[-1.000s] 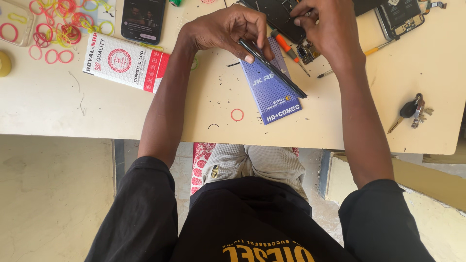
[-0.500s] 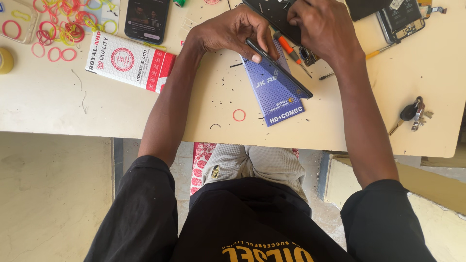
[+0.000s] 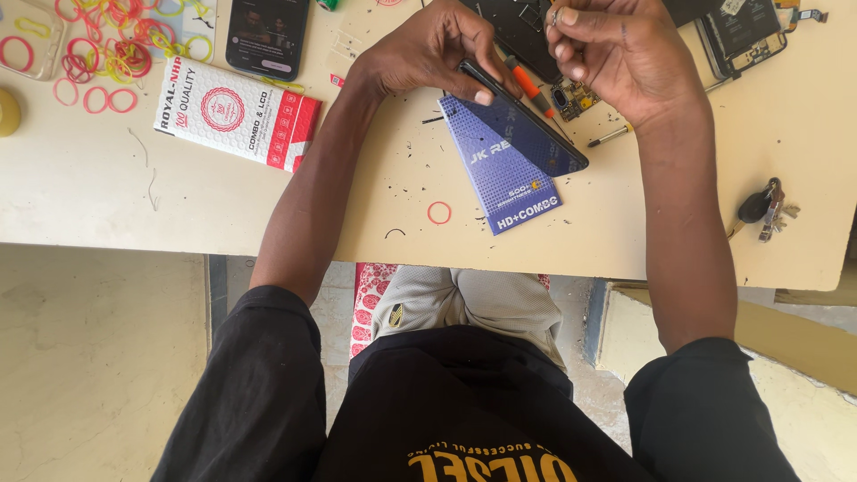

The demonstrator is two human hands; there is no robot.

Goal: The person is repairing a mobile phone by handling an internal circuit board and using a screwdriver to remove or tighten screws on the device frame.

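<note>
Nearest you, a lone red rubber band [image 3: 438, 212] lies on the cream table [image 3: 625, 232], just beside the blue flat box [image 3: 506, 170]. A thin dark phone panel [image 3: 527, 116] rests slantwise across that box, and your left hand [image 3: 428, 49] curls over its upper end, fingertips pressed on the edge. Off to your left sits a white-and-red box [image 3: 237, 113] (shut, so its contents cannot be told), and a bunch of keys [image 3: 763, 207] lies well apart on your right. Your right hand [image 3: 616, 54] is bunched, thumb and fingers pinching something too small to make out; since the earlier frames it has lifted slightly off the panel, while the left has stayed put. Farther out, an orange-handled screwdriver [image 3: 522, 78] lies beside an opened phone [image 3: 527, 27], and a clear tray [image 3: 31, 40] holds coloured rubber bands, more spilling beside it near a dark phone [image 3: 268, 36].
</note>
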